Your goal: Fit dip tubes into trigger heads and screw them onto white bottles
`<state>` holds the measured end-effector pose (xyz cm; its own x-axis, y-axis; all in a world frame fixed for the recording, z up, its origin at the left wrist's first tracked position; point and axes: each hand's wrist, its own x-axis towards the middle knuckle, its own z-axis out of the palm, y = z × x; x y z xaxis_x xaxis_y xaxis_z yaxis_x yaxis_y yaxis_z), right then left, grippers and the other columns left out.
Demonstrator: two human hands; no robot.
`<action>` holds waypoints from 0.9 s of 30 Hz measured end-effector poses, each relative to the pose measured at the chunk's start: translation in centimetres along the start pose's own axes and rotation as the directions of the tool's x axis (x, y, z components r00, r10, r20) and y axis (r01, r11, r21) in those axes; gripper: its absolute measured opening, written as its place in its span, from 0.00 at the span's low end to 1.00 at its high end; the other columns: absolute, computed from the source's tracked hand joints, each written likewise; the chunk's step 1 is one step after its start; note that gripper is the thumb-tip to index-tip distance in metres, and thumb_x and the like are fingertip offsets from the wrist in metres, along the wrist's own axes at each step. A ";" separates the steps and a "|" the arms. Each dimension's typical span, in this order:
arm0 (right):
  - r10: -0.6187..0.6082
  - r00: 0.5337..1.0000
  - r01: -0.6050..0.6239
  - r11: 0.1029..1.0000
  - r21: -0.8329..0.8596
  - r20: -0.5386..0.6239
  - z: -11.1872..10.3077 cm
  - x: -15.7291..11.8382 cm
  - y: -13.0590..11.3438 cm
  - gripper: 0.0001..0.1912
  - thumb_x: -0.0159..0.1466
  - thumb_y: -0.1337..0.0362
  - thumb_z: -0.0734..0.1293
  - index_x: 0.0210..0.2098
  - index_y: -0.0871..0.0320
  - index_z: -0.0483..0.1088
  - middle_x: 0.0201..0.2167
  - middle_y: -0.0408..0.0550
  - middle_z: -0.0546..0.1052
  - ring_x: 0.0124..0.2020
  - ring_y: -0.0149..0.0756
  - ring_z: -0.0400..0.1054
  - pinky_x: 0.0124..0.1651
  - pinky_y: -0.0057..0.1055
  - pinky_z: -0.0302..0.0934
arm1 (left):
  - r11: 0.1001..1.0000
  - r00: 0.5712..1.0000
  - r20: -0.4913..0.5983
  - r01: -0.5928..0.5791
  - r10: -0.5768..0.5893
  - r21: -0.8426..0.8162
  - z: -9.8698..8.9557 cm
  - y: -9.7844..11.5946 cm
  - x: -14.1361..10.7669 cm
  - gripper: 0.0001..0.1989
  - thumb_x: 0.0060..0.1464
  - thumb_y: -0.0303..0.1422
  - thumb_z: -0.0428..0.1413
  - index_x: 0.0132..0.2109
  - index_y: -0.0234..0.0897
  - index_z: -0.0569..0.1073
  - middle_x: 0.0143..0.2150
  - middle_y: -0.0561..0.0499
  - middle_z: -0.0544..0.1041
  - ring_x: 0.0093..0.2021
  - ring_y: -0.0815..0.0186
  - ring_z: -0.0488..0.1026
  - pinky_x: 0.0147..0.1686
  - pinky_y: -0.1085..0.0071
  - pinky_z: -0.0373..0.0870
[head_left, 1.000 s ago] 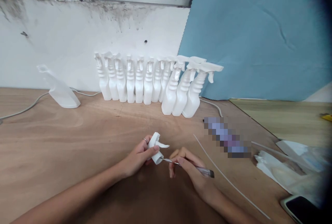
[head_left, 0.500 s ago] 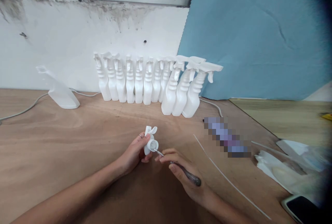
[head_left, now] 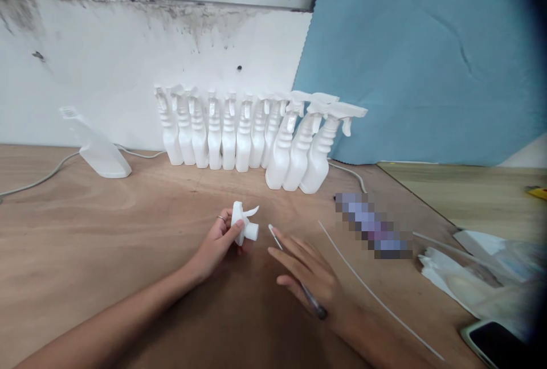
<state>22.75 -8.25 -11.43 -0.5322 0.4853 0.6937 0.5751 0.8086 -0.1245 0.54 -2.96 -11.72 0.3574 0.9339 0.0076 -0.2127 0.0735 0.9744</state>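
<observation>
My left hand (head_left: pixel 217 244) grips a white trigger spray head (head_left: pixel 237 224) between thumb and fingers. Its lever sticks out to the upper right and its round collar faces right. Just right of it, my right hand (head_left: pixel 305 269) holds a screwdriver-like tool (head_left: pixel 314 302) with a thin metal shaft and a dark handle lying under the palm. The fingers stretch along the shaft, which points up and left. Something small and white shows at the tip, too small to name. A gap separates the tip from the spray head.
Several white spray bottles (head_left: pixel 228 141) stand in a row by the wall. Another white bottle (head_left: pixel 105 155) leans at the left near a cable (head_left: pixel 43 180). A thin white tube (head_left: pixel 376 295), a blurred-out item (head_left: pixel 371 226), plastic bags (head_left: pixel 461 283) and a phone (head_left: pixel 496 343) lie at the right.
The tool has come out of the spray head's collar, and my right hand has drawn away to the right. My left hand has turned the collar from facing me to facing right.
</observation>
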 end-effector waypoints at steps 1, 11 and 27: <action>0.052 0.999 -0.052 0.998 0.030 0.000 -0.4 -0.1 0.1 0.17 0.73 0.61 0.58 0.57 0.61 0.68 0.59 0.64 0.69 0.58 0.49 0.66 0.55 0.47 0.65 | 0.998 0.999 -0.025 -0.026 0.027 0.052 -0.3 0.2 0.0 0.23 0.58 0.52 0.57 0.44 0.37 0.62 0.31 0.53 0.70 0.29 0.68 0.68 0.29 0.74 0.65; 0.492 0.870 -0.475 0.815 0.330 0.038 -1.2 -0.7 0.0 0.13 0.72 0.64 0.58 0.45 0.52 0.75 0.51 0.50 0.75 0.51 0.43 0.71 0.54 0.40 0.64 | 0.799 0.976 -0.076 -0.122 0.205 0.589 -1.2 0.4 -0.2 0.13 0.59 0.42 0.59 0.44 0.37 0.75 0.44 0.45 0.73 0.46 0.55 0.68 0.47 0.64 0.61; 0.578 0.816 -0.533 0.736 0.417 0.024 -1.1 -0.4 0.5 0.18 0.74 0.59 0.55 0.39 0.53 0.76 0.42 0.50 0.75 0.45 0.41 0.70 0.48 0.37 0.62 | 0.671 0.901 -0.028 -0.301 0.432 0.677 3.2 2.0 12.1 0.32 0.51 0.39 0.64 0.58 0.33 0.61 0.61 0.34 0.61 0.62 0.48 0.59 0.60 0.56 0.57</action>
<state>23.92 -8.40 -11.03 -0.1165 0.8710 0.4773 0.4484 0.4749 -0.7572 7.34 7.33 -8.99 0.2048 0.8833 0.4216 0.3657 -0.4686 0.8041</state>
